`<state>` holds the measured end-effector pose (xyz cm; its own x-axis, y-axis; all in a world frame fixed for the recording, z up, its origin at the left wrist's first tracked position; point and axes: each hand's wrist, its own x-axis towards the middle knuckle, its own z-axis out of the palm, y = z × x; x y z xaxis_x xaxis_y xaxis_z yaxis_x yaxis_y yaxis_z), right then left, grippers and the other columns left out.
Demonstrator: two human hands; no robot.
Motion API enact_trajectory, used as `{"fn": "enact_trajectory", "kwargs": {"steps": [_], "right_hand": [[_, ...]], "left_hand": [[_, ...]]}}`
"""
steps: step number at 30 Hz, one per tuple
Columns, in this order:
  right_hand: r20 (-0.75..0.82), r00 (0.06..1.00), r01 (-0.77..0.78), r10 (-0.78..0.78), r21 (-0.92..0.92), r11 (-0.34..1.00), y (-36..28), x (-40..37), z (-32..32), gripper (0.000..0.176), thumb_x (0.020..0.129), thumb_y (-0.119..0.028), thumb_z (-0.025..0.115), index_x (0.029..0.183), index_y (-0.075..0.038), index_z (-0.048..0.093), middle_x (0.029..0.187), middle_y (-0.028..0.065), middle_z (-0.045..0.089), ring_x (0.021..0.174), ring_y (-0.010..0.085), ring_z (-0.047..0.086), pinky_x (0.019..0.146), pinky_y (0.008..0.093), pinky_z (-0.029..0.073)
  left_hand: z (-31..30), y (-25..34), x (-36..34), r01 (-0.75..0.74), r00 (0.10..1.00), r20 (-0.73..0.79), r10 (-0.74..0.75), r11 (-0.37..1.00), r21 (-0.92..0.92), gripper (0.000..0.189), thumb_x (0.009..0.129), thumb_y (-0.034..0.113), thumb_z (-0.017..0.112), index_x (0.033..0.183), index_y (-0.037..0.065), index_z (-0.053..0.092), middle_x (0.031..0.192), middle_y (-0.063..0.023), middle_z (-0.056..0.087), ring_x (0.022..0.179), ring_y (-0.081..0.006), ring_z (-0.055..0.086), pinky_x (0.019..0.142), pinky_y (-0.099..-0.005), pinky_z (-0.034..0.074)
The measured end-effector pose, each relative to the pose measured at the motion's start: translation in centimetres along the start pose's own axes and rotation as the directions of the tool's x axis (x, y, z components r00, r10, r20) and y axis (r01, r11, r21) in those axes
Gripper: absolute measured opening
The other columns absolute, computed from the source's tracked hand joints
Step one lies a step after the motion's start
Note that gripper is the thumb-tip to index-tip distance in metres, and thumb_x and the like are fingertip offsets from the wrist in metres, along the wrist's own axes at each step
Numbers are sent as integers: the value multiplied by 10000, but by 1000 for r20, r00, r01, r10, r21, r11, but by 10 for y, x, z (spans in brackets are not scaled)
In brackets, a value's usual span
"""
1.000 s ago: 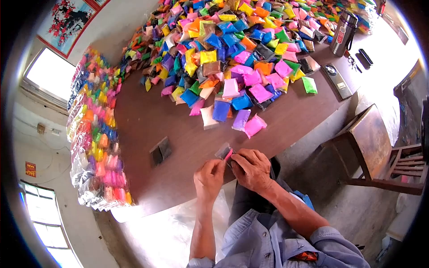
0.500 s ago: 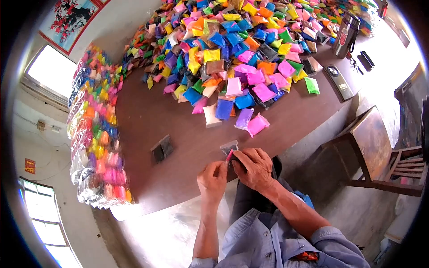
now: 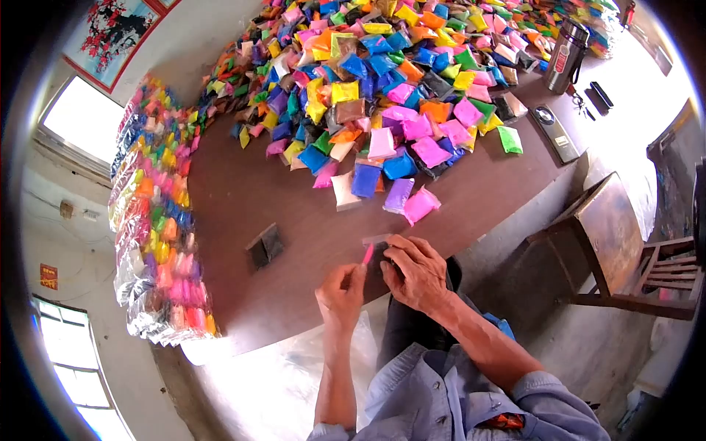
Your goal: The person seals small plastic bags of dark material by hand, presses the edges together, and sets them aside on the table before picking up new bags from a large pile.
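Pink strip (image 3: 368, 253) up at the fingertips, and what a fine pinch had it! The left hand (image 3: 340, 292) kept its grip narrow, the strip caught by thumb and forefinger, leaning up and out above the counter (image 3: 309, 209), the other fingers curled into the palm. Just beside it sat the right hand (image 3: 419, 275), back uppermost, fingers bent and pointing leftward, its grip narrow too, on a small clear bag (image 3: 376, 239) whose far end poked out past the fingertips; how much of the bag lay under those fingers, one could not tell. Up came the line of the left forearm (image 3: 336, 375), nearly straight, while the right forearm (image 3: 485, 331) slanted in from the lower right.

Now the edges! The counter's near edge ran slantwise beneath the left wrist and close by the right hand. Room to move lay leftward, over brown surface to a dark packet (image 3: 265, 247), well apart, and on to the clear bags (image 3: 165, 235) lining the left side. Ahead was tighter: a pink packet (image 3: 421, 206) lay near the right fingertips, at the front of the colourful heap (image 3: 368, 88). On the right, floor (image 3: 507, 287) stretched past the edge to wooden furniture (image 3: 614, 235).
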<state>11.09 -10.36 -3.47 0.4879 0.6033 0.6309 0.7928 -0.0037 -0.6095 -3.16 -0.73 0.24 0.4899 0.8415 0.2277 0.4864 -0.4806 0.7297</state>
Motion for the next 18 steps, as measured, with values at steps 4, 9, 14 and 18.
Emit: {"fn": "enact_trajectory", "kwargs": {"steps": [4,9,14,18], "right_hand": [[59,998,-4,4,-6,1000,0,3,-3,319,800,-98,796,1099,-72,687,1161,107,700,1011,340,675,876,420,564],[95,996,5,-2,-29,1000,-1,3,-4,362,794,-98,795,1138,-70,683,1147,103,689,1017,338,662,884,423,556],[84,996,3,0,-32,999,-4,3,-7,392,790,-98,795,1167,-69,690,1114,97,663,973,333,653,860,422,553],[56,998,39,-38,-16,999,-2,3,-3,375,797,-108,793,1153,-60,684,1087,98,651,963,321,652,835,413,546]], "left_hand": [[10,-13,0,-85,996,-13,85,996,-16,129,937,130,761,931,2,751,803,-154,735,685,-206,691,664,-340,541],[7,-12,18,-108,994,-20,111,990,95,135,941,124,759,930,-10,745,809,-158,736,673,-215,685,648,-347,538],[-4,1,9,10,1000,13,-11,999,35,163,936,150,775,929,-10,746,792,-144,729,684,-207,687,653,-344,538],[-3,2,-8,-64,997,31,65,997,-46,164,935,159,781,937,-3,756,799,-143,734,704,-191,692,664,-340,545]]}}
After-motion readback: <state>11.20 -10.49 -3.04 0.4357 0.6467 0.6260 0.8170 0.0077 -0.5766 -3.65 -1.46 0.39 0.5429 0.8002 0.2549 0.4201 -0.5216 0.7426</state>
